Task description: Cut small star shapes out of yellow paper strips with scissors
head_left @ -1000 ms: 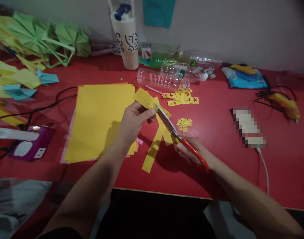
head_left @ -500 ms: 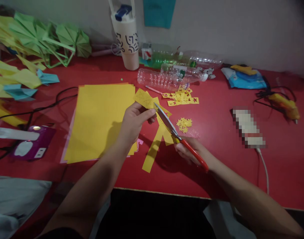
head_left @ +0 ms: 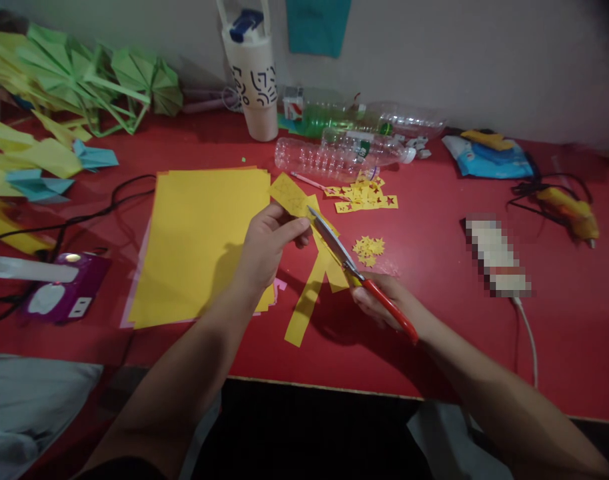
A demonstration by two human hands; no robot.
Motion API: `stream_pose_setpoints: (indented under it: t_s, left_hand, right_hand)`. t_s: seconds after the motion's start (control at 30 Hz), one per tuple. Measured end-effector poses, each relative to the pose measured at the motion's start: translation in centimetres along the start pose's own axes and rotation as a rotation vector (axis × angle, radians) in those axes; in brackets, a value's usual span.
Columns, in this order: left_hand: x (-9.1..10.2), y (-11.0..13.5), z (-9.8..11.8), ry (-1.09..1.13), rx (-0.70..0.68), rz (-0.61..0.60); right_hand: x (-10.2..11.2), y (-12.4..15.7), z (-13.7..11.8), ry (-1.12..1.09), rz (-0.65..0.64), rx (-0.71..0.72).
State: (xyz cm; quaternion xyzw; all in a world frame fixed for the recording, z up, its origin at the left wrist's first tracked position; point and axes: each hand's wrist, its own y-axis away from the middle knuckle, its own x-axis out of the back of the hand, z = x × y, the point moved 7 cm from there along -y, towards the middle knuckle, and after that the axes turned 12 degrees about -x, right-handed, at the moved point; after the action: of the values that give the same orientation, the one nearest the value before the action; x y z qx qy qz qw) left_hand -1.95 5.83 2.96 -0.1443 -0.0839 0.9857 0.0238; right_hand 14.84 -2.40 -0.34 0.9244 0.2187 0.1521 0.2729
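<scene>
My left hand [head_left: 269, 243] pinches a small yellow paper piece [head_left: 288, 195] with pencil lines on it, held above the red table [head_left: 434, 333]. My right hand [head_left: 379, 300] grips red-handled scissors [head_left: 357, 273]; their blades reach up to the edge of that paper piece. Under the hands lie long yellow paper strips [head_left: 307, 303]. A stack of yellow sheets [head_left: 199, 240] lies left of my left hand. A small heap of cut yellow stars [head_left: 369, 248] sits right of the blades, and star-punched yellow offcuts [head_left: 365, 197] lie behind them.
Clear plastic bottles [head_left: 334, 157] and a patterned cup [head_left: 254, 83] stand at the back. Folded green and yellow paper shapes [head_left: 79, 80] fill the back left. A purple device [head_left: 59, 290] with cables sits at left. A yellow glue gun [head_left: 569, 210] and a blue packet [head_left: 489, 157] lie at right.
</scene>
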Motion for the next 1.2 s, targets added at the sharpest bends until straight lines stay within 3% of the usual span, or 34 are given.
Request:
stream_pose_setpoints:
  t_s: [0.87,1.2]
  left_hand:
    - [0.78,-0.42,-0.04,0.031,0.052,0.093]
    - [0.56,-0.56,0.09,0.065,0.030,0.061]
  right_hand:
    - [0.15,0.13,-0.78,0.022,0.004,0.064]
    - [0.16,-0.02,-0.80,0.059,0.019,0.067]
